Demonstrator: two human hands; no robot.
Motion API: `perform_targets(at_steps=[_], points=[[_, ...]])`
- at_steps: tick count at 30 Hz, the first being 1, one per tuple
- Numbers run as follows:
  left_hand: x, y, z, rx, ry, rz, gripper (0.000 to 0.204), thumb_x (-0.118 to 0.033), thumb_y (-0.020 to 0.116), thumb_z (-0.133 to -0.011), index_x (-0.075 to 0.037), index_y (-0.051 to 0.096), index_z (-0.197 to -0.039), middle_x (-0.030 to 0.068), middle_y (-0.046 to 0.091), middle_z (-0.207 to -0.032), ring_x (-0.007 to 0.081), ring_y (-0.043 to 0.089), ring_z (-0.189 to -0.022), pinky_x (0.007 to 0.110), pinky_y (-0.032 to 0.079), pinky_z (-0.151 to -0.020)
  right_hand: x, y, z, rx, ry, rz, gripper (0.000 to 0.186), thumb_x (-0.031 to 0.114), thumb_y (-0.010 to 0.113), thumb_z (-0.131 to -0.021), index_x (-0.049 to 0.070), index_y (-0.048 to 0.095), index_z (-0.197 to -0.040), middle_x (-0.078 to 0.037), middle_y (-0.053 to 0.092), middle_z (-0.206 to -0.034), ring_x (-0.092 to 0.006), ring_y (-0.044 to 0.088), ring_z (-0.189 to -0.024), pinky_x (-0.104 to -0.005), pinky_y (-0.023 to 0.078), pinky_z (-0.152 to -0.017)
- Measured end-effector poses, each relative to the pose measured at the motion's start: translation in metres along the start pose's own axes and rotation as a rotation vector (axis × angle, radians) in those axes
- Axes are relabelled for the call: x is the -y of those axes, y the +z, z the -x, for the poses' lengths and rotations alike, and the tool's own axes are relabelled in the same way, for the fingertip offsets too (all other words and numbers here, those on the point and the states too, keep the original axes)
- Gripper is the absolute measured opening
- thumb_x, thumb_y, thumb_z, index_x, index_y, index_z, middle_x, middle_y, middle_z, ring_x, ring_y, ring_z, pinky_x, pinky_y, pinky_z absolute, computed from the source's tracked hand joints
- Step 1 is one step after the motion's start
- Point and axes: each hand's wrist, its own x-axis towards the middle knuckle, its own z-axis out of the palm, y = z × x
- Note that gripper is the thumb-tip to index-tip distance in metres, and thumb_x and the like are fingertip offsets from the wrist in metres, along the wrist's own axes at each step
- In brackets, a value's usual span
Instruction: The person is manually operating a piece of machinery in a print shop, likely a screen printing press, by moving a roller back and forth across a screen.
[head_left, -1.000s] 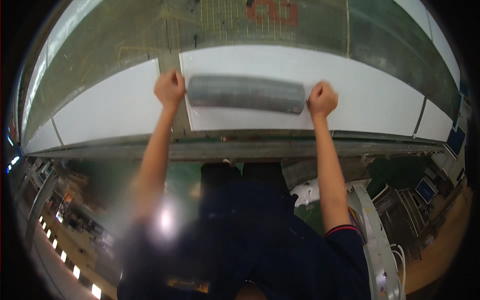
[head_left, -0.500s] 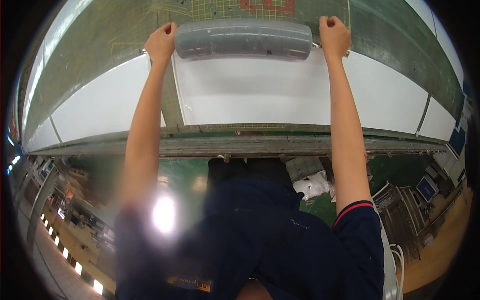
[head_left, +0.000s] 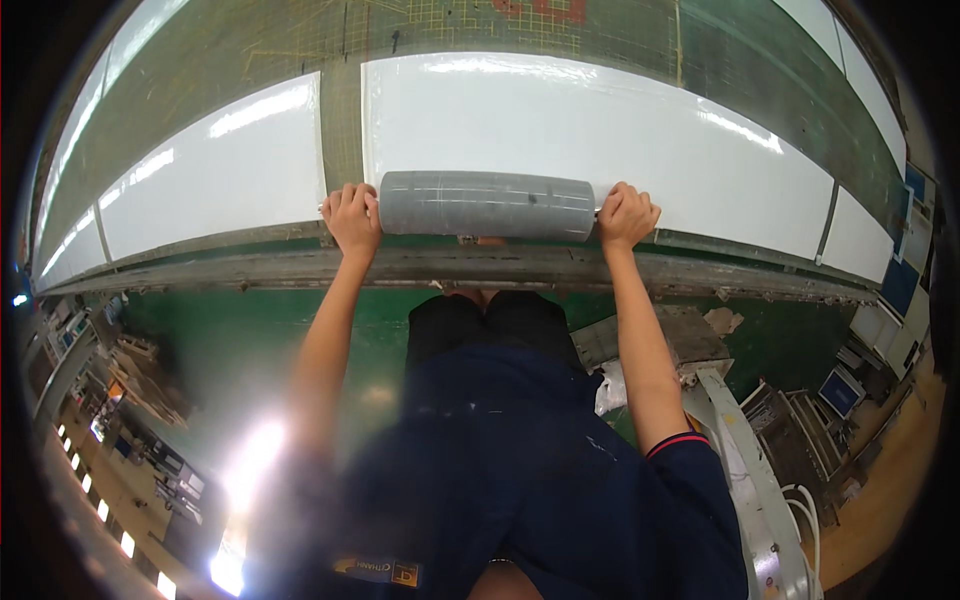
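A thick grey roller (head_left: 487,206) lies crosswise over the near edge of a long white glossy sheet (head_left: 520,125). My left hand (head_left: 353,222) is closed round the handle at the roller's left end. At its right end, my right hand (head_left: 627,216) grips the other handle, of which a short metal piece shows beside the roller. The fingers hide most of both handles. Beyond the roller the sheet lies flat with bright reflections along its far edge.
Another white sheet (head_left: 220,160) lies left of a narrow gap, and a further one (head_left: 858,232) at the right. The green table (head_left: 620,25) has yellow grid lines. Its near rail (head_left: 480,268) runs before my body. A monitor (head_left: 841,391) stands far right.
Both hands have drawn the roller toward me, from the sheet's far edge to its near edge. The far part of the sheet is now uncovered.
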Motion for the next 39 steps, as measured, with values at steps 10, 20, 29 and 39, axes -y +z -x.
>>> perform_targets(at_steps=[10, 20, 29, 39], points=[[0.018, -0.011, 0.031, 0.479, -0.204, 0.012, 0.049, -0.041, 0.054, -0.099, -0.004, 0.077, -0.078, 0.022, 0.071, -0.076, 0.0429, 0.069, -0.076, 0.052, 0.053, -0.074, -0.019, -0.044, 0.05, 0.462, 0.001, -0.136, 0.038, 0.03, 0.056, -0.095, 0.005, 0.074, -0.073, -0.015, 0.07, -0.07, -0.0379, 0.063, -0.07, -0.0471, 0.042, -0.08], [-0.087, -0.009, 0.041, 0.553, -0.091, 0.174, 0.049, -0.042, 0.055, -0.099, -0.004, 0.076, -0.075, 0.0202, 0.068, -0.071, 0.0415, 0.069, -0.072, 0.051, 0.052, -0.069, -0.114, -0.067, 0.048, 0.436, 0.139, -0.096, 0.047, 0.036, 0.056, -0.098, 0.001, 0.071, -0.07, -0.019, 0.068, -0.07, -0.0395, 0.063, -0.068, -0.0475, 0.042, -0.081], [-0.215, 0.056, -0.006, 0.474, -0.271, 0.086, 0.042, -0.034, 0.058, -0.097, -0.006, 0.07, -0.069, 0.0151, 0.067, -0.067, 0.0389, 0.064, -0.064, 0.05, 0.047, -0.063, -0.233, -0.052, -0.012, 0.197, 0.152, 0.003, 0.043, 0.026, 0.052, -0.099, 0.002, 0.063, -0.064, -0.02, 0.061, -0.065, -0.0418, 0.056, -0.064, -0.0528, 0.042, -0.066], [-0.209, 0.106, -0.217, 0.206, -0.29, 0.189, 0.035, -0.038, 0.069, -0.091, -0.004, 0.071, -0.084, 0.0119, 0.07, -0.074, 0.03, 0.068, -0.069, 0.039, 0.051, -0.067, -0.208, 0.013, -0.219, -0.066, 0.186, -0.21, 0.019, 0.016, 0.064, -0.085, 0.01, 0.058, -0.068, -0.003, 0.058, -0.067, -0.0259, 0.055, -0.071, -0.0406, 0.045, -0.06]])
